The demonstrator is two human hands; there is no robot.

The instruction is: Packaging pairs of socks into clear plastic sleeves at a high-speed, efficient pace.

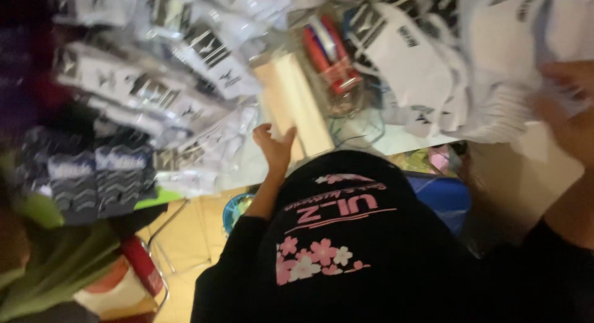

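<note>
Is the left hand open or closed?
Open: the left hand has fingers spread, resting at the edge of a cream board, gripping nothing.

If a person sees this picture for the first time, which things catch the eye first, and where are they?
The black garment with pink flower print fills the lower middle. Above it, a table is heaped with white socks in clear plastic packets. The left hand reaches toward a pale flat box at the centre, while the right hand touches white fabric at the right edge.
</note>
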